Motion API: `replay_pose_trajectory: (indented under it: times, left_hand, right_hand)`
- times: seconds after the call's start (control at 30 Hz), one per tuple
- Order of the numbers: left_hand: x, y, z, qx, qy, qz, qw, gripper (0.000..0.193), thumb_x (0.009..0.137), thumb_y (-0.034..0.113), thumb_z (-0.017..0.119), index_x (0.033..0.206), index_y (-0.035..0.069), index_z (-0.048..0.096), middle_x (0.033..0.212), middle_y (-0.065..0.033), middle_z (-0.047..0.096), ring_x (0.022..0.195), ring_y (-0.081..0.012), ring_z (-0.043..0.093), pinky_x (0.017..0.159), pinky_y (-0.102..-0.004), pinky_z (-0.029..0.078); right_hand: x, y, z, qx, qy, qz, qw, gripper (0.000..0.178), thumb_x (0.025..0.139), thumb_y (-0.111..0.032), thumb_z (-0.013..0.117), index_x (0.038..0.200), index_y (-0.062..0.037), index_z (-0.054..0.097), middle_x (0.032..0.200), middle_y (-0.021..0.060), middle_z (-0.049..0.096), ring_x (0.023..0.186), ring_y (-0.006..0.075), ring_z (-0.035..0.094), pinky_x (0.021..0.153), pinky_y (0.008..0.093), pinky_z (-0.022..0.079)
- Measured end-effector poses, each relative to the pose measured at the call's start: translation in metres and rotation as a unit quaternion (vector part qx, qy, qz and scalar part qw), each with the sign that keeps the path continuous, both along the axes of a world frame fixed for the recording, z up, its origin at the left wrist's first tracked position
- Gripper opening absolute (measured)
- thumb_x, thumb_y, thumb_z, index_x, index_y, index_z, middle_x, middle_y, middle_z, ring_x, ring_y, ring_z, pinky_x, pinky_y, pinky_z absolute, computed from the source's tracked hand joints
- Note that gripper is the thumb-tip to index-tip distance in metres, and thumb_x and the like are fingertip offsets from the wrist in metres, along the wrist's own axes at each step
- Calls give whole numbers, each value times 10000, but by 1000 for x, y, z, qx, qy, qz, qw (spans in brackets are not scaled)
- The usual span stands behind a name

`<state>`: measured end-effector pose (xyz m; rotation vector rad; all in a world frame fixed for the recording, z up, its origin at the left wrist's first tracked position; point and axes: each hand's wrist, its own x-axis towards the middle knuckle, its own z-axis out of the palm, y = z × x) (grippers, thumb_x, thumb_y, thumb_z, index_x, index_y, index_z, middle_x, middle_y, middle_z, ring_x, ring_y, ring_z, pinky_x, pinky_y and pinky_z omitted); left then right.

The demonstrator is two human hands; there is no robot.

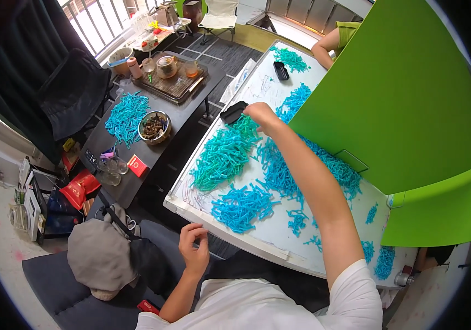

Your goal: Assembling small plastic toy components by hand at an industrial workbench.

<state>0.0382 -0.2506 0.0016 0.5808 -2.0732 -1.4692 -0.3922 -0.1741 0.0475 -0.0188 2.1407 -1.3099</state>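
Observation:
My right arm stretches across the white table point(279, 240). At its far-left edge my right hand point(263, 117) has its curled fingers on the right end of a black plastic box point(233, 113). Just below that hand lies a large heap of blue-green plastic strips point(224, 154), short and thin. A smaller heap of blue strips point(243, 208) lies nearer to me. My left hand point(194, 248) hovers by the table's near edge, fingers loosely curled, with nothing visible in them. More blue strips point(279, 170) spread along the middle, partly behind my right forearm.
Green panels point(389, 104) stand upright along the table's right side. Beyond them another person's arm point(326, 48) rests near a second black box point(281, 71). At left, a dark low table point(183, 118) carries a tea tray point(177, 91), a bowl point(154, 127) and blue strips point(127, 118).

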Motion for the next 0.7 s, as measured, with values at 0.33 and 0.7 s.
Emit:
replay_pose_trajectory:
  times: [0.33, 0.7]
  left_hand:
    - [-2, 4, -3, -5, 7, -19, 1000, 132, 856, -103, 671, 921, 6, 710, 1073, -107, 658, 830, -156, 626, 715, -253, 495]
    - [4, 7, -6, -6, 8, -16, 1000, 133, 853, -109, 669, 918, 0, 708, 1076, -107, 656, 841, -155, 628, 714, -251, 496]
  right_hand:
    - [67, 81, -42, 181, 469, 160, 849, 115, 766, -116, 718, 837, -104, 808, 845, 138, 757, 801, 335, 726, 741, 439, 583]
    - [104, 61, -73, 217, 484, 165, 832, 68, 751, -176, 756, 747, -108, 766, 850, 133, 709, 796, 365, 699, 703, 498, 552]
